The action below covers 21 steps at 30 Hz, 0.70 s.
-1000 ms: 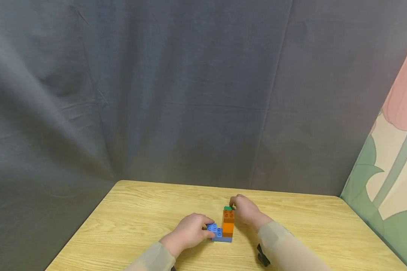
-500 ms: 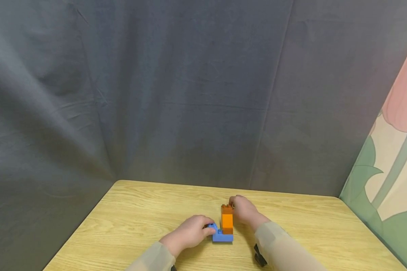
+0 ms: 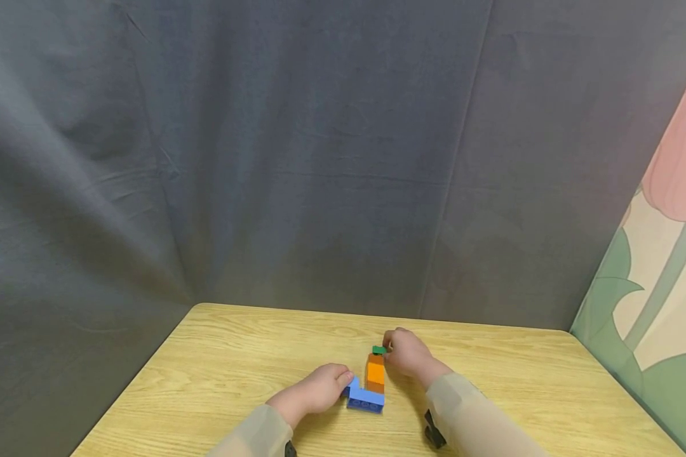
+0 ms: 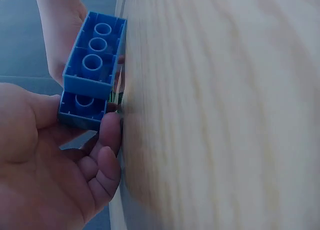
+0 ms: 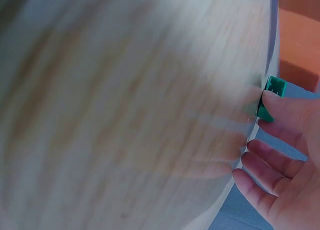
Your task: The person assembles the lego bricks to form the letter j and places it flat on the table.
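My left hand grips one end of a joined toy brick build, at a smaller blue brick. A longer blue brick adjoins it, its hollow underside facing the person and its tubes showing in the left wrist view. From the blue bricks an orange and brown brick stack leans away toward the back of the table. My right hand pinches a small green brick between thumb and forefinger at the stack's far end. Its other fingers are loosely bent.
The build is held close over a light wood-grain table. A dark grey curtain hangs behind the table's far edge. On the right stands a panel with a painted tulip.
The brick build has tipped back, away from the person, so the blue underside now shows. The green brick, hidden half a second ago, is in sight again. Both hands have shifted slightly left.
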Available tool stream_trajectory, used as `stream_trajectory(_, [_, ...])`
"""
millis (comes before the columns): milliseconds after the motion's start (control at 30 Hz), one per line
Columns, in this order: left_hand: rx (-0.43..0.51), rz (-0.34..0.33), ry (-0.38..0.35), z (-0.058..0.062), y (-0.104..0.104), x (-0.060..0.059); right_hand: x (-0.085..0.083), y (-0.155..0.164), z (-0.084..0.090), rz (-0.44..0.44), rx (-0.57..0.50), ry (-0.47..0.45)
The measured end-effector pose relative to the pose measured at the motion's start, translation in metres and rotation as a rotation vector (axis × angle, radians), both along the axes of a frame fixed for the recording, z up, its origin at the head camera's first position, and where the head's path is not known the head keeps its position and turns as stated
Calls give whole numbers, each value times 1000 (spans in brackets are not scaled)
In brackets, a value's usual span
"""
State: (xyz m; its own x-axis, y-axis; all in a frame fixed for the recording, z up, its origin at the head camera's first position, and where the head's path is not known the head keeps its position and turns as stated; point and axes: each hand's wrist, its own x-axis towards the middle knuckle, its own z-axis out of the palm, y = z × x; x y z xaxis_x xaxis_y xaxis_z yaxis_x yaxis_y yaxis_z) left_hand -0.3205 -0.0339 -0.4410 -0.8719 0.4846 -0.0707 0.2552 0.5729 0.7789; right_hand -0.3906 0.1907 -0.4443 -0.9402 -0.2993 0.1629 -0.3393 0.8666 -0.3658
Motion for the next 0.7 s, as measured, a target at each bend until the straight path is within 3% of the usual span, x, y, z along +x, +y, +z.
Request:
stream_trajectory(133, [2,1,-14,3,0,2,0,-1,1,-18,6,-18])
stream_trajectory(333, [-70,-13,51,6,0,3,1,-3,1,-20,-17,-18])
stream_trajectory(500, [-94,-24,55,6,-3,6,3,-3,1,-11,-53,-29])
stream_trajectory(700, [-170,-64,171,6,-7,6,4,1,3,-37,-179,-99])
